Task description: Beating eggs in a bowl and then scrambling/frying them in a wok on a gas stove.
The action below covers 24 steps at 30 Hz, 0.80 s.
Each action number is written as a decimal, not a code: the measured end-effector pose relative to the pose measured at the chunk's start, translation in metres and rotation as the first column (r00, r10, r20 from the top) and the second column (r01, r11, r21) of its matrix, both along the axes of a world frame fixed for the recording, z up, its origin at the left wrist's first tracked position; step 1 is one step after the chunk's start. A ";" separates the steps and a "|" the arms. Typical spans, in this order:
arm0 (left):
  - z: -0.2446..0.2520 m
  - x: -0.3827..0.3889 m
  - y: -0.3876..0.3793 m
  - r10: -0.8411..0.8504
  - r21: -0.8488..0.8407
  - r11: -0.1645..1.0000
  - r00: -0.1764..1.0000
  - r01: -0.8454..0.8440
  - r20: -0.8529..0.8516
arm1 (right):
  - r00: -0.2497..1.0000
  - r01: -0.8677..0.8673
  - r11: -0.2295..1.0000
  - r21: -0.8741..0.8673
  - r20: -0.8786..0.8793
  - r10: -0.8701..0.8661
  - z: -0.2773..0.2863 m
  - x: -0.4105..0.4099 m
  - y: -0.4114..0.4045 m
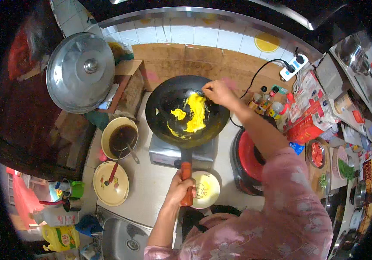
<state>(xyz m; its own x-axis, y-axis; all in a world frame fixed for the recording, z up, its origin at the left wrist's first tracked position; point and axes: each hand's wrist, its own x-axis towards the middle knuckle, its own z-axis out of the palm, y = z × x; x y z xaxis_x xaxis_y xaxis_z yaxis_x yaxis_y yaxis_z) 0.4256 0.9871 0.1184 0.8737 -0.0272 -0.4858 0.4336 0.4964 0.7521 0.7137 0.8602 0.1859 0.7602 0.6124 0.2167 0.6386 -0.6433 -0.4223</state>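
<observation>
My left hand [178, 189] is closed around the reddish wooden handle [186, 175] of a black wok [160, 97]. The wok sits on a silver single-burner stove [161, 152]. Bright yellow scrambled egg [196, 112] lies in it, one long piece with smaller bits at the left. Above the wok's right side is my right hand [220, 92], fingers drawn together over the upper end of the egg. Whether they hold anything thin cannot be made out. A white bowl [208, 195] with yellow residue stands beside the handle, close to my left hand.
At left are a pot of dark liquid [122, 138] with a ladle, a cream enamel lid [103, 191] and a large metal lid [75, 78]. A sink [117, 240] lies front left. Right of the stove stand a red-rimmed cooker [249, 156], sauce bottles [267, 99] and chopped tomatoes [317, 154].
</observation>
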 end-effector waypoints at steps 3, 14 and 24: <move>-0.002 -0.001 0.002 -0.011 0.009 1.000 1.000 0.011 0.015 | 0.969 -0.024 0.960 0.279 -0.229 0.091 -0.032 -0.008 0.024; 0.002 0.000 0.001 -0.005 -0.003 1.000 1.000 0.005 -0.006 | 0.897 0.062 0.991 0.115 -0.442 -0.005 0.001 -0.012 0.001; 0.000 0.000 0.003 -0.011 0.007 1.000 1.000 0.012 -0.011 | 0.916 -0.278 0.946 0.169 -0.249 0.314 -0.004 -0.044 0.024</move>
